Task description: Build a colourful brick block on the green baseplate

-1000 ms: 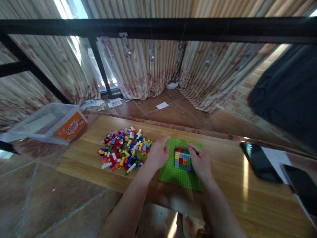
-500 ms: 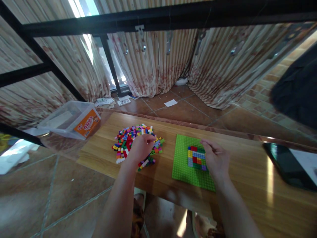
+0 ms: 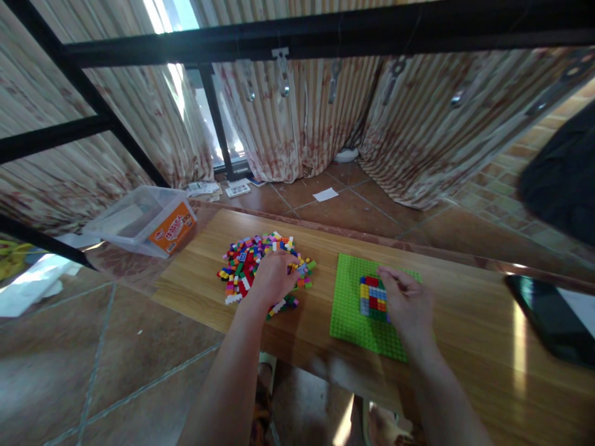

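Observation:
My left hand (image 3: 274,277) rests over a pile of loose toy bricks (image 3: 246,257) in many colours, its fingers curled together. Whatever lies between those fingertips is hidden. On the right, my right hand (image 3: 408,300) hovers at the green baseplate (image 3: 346,303), thumb and fingers pinched. I cannot make out what the pinch holds, if anything. A block of joined bricks (image 3: 372,297) in yellow, red, blue, grey and green sits on the baseplate. The right hand covers its right side.
The wooden bench (image 3: 311,322) carries everything. A dark phone-like slab (image 3: 548,316) lies at its right end, over white paper (image 3: 579,306). A clear plastic box (image 3: 139,217) with an orange label stands at the left. Black metal bars (image 3: 297,43) cross ahead of the curtains.
The whole view has shifted slightly, so things appear farther right. My right hand has moved a little left over the joined bricks. My left hand stays over the pile.

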Available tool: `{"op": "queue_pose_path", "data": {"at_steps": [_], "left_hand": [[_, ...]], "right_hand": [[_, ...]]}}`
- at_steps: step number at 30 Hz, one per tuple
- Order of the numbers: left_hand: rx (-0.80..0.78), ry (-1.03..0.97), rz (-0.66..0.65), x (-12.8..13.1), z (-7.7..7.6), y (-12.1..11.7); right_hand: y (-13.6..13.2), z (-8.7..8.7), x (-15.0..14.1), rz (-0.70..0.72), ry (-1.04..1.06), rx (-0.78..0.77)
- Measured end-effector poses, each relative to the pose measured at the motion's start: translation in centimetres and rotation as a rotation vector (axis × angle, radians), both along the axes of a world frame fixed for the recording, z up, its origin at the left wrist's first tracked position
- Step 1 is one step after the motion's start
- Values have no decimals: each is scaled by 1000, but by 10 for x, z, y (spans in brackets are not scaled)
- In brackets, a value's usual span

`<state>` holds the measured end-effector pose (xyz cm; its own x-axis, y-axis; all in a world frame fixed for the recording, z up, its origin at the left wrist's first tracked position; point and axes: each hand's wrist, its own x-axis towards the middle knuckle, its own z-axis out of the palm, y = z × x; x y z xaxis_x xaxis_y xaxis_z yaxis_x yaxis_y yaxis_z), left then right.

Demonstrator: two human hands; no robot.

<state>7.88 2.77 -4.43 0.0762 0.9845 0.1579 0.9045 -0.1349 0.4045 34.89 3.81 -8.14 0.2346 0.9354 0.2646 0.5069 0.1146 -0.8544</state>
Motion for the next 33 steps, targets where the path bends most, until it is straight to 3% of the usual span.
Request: {"op": "queue_pose_path", "data": {"at_steps": [8, 21, 27, 33], "left_hand": [[-30, 57, -6, 7, -3, 0], [-65, 194, 149, 3, 7, -2], [-79, 127, 171, -5, 6, 1], [-122, 26, 240, -14, 8, 5]], "right_hand": [[-1, 3, 0, 7, -43, -9], [-3, 13, 1, 7, -32, -15], [-5, 12, 6, 15, -32, -16], [-2, 14, 18, -84, 1, -16]]}}
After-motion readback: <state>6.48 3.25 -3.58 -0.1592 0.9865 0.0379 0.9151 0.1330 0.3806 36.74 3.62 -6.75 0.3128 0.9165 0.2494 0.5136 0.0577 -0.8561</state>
